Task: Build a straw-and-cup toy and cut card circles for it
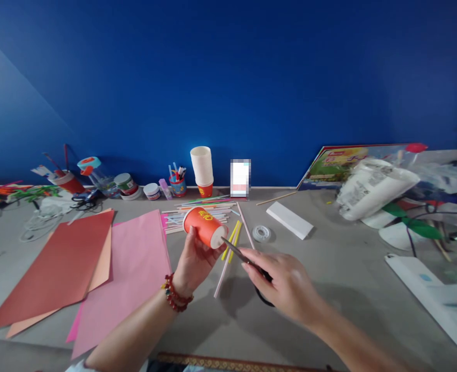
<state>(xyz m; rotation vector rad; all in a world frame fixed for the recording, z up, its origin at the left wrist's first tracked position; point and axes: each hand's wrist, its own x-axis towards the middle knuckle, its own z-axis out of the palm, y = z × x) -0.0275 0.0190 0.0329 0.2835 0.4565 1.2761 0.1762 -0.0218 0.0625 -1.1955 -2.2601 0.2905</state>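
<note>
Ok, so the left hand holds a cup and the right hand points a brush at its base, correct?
Not quite: the head view shows scissors in the right hand, not a brush. The left hand does hold a cup, and the scissors point at its base.

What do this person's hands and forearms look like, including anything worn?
The left hand is gloveless, with red beaded strands, some beads darker, around its wrist. The right hand and forearm show no glove, sleeve or jewellery. A pale sleeve edge shows near the left elbow.
</note>
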